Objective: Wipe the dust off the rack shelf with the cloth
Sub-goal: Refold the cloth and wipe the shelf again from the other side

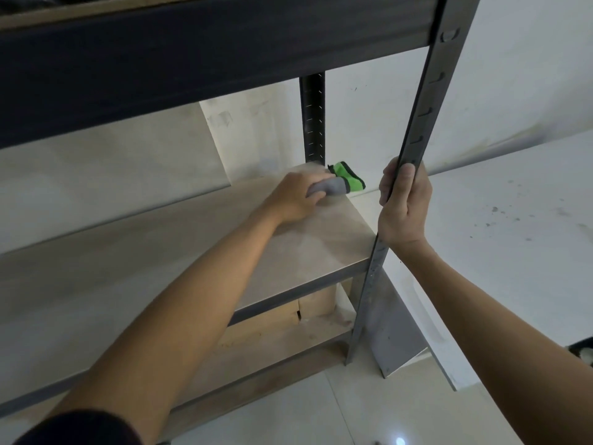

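Head view looks down (close) at rack shelf [199,252].

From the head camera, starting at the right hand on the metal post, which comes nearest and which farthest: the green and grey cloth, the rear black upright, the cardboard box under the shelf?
Measured from the right hand:
1. Cloth, just to its left on the shelf, held by the left hand.
2. Rear black upright, up and left, behind the cloth.
3. Cardboard box, below, under the shelf.

Surroundings of the rack.
White wall [513,91] behind; pale tiled floor [369,412] below; cardboard box [316,305] on the lower level.
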